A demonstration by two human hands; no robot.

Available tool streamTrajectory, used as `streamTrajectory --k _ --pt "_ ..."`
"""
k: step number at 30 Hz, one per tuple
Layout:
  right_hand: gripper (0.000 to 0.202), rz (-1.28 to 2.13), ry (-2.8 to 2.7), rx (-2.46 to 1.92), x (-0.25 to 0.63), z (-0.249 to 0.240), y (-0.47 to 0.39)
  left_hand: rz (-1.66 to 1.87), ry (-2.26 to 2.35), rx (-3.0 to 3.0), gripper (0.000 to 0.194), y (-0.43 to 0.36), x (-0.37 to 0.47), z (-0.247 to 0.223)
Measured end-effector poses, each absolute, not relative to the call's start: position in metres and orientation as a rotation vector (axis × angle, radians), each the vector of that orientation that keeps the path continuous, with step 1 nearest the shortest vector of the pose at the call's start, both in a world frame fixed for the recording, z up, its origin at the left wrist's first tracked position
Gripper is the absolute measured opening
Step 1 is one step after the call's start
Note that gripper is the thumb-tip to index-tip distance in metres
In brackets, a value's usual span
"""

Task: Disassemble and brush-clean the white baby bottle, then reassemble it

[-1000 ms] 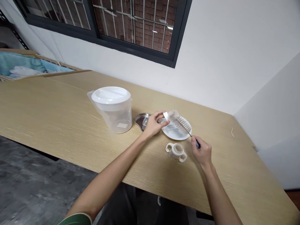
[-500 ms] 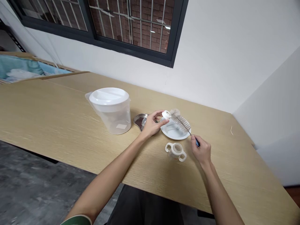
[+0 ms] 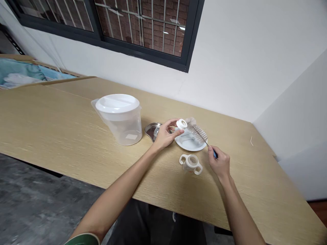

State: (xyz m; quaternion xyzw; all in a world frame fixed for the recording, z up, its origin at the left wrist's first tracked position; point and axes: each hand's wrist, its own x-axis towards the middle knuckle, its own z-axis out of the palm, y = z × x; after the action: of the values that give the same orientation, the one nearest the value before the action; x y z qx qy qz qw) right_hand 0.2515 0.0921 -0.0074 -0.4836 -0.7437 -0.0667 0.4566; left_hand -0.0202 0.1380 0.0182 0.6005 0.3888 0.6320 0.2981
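Head view — bottle brush (image 3: 197, 132) over white plate (image 3: 190, 144)

Even indoor light, wide-angle edge distortion

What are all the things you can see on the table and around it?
Clear plastic pitcher with white lid: one, left of the middle of the table.
Shiny metal dish: one, silver, between pitcher and plate.
Round white plate: one, beyond the hands.
Small white cap-like piece: one, held over the plate's left edge.
Wire bottle brush with blue handle: one, pale bristles, slanting over the plate.
White two-handled collar: one, lying on the table before the plate.
Light wooden table: one, against the white wall.
Dark-framed window: one, brick wall behind it.
Left hand: holds the white piece.
Right hand: grips the brush handle.
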Motion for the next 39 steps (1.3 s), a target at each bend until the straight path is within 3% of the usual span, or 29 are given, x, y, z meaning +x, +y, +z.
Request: streamTrajectory --k 12,39 --pt "0.032 -0.176 -1.844 -1.186 0.248 -0.008 0.091 1.586 1.254 1.967 0.048 0.122 -0.013 0.025" --pt "0.030 -0.193 -1.805 -1.184 0.248 -0.007 0.090 1.636 1.320 1.894 0.048 0.124 -0.014 0.027"
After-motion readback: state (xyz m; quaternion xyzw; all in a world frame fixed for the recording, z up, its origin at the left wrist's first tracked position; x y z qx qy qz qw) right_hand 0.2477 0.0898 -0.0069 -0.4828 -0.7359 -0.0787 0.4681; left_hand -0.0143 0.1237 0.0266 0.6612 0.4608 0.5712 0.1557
